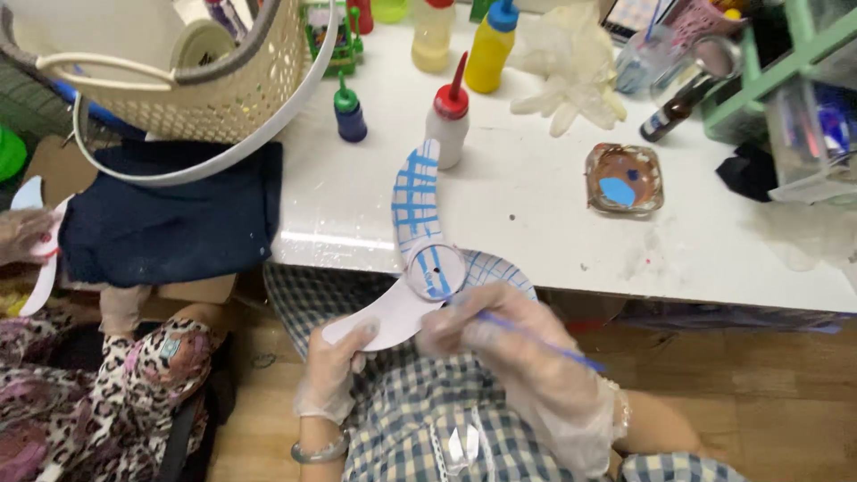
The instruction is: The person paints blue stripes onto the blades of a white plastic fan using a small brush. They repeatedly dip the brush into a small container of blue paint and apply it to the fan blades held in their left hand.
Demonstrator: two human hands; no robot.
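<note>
My left hand (335, 370), in a thin clear glove, grips the plain white blade of a three-bladed propeller-shaped piece (420, 259) at its lower left end. Two of its blades carry blue crossing lines; the round hub has a small hole. My right hand (504, 344), also gloved, holds a thin blue paintbrush (536, 341) with its tip near the hub. The piece is held over my lap, at the white table's front edge (357, 243).
A small square dish (624, 178) with blue and brown paint stands right of centre. Squeeze bottles (449, 116) in red-capped white, dark blue and yellow stand behind. A woven basket (192, 71) overhangs the left. Another person in a patterned garment (80, 393) sits left.
</note>
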